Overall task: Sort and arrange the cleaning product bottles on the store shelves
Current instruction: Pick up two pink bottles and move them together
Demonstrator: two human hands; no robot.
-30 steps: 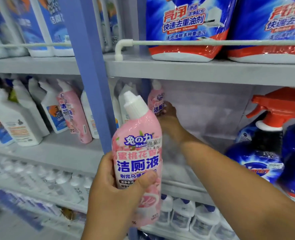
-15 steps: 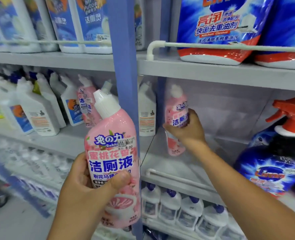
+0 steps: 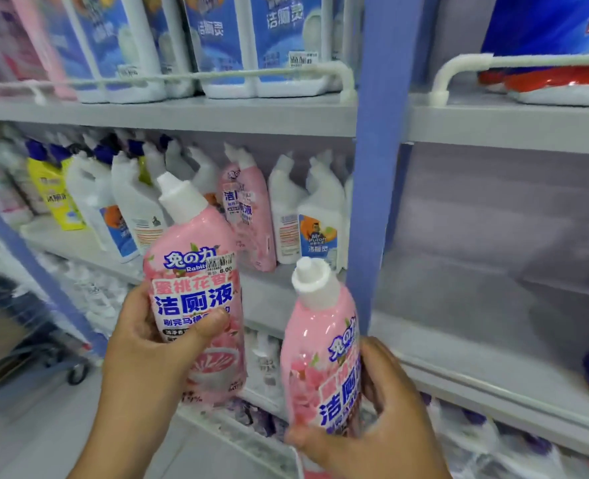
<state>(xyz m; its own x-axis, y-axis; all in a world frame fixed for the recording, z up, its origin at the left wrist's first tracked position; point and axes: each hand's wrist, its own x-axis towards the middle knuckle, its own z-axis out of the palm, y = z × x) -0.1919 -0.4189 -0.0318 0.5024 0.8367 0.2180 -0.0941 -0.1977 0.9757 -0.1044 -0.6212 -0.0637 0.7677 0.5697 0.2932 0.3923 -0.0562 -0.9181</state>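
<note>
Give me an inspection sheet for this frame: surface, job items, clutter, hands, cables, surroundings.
Surface: grey middle shelf, right bay mostly bare.
Job's things: two pink bottles in hand, left pink bottle and right pink bottle; a third pink bottle stands on the left bay among white bottles.
Clutter: yellow bottle in the white row.
Grippers: left hand grips one bottle, right hand the other.
Cables: nothing seen.
Surroundings: blue upright post; blurred trolley lower left.

left pink bottle (image 3: 196,299): white cap, upright, held | right pink bottle (image 3: 324,357): tilted, held lower
</note>
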